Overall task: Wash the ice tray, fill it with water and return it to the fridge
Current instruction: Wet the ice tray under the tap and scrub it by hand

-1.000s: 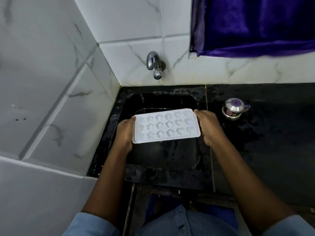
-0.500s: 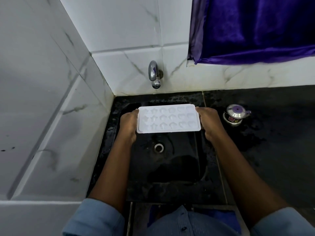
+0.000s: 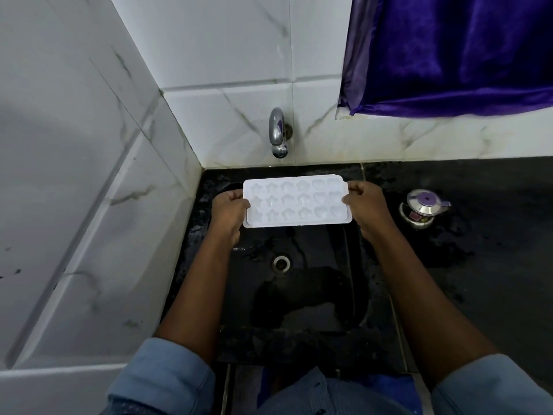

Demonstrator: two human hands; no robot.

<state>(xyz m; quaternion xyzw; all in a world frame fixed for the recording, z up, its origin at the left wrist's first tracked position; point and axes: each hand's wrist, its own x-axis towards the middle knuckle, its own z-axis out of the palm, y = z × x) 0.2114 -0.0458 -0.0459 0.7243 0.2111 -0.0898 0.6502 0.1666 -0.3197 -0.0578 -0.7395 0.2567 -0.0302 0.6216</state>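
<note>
Head view: ice tray (image 3: 296, 202) over sink (image 3: 317, 298)

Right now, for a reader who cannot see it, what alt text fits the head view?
Left hand and right hand grip a white ice tray by its short ends over a black sink, near a chrome tap. A steel pot with a purple lid stands on the counter.

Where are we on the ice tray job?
Early. Done: only getting the ice tray to the sink. In hand: the left hand and right hand grip its short ends, holding it over the sink near the tap, which shows no water running. Left: wash, fill, return to the fridge, which is not in view.
</note>
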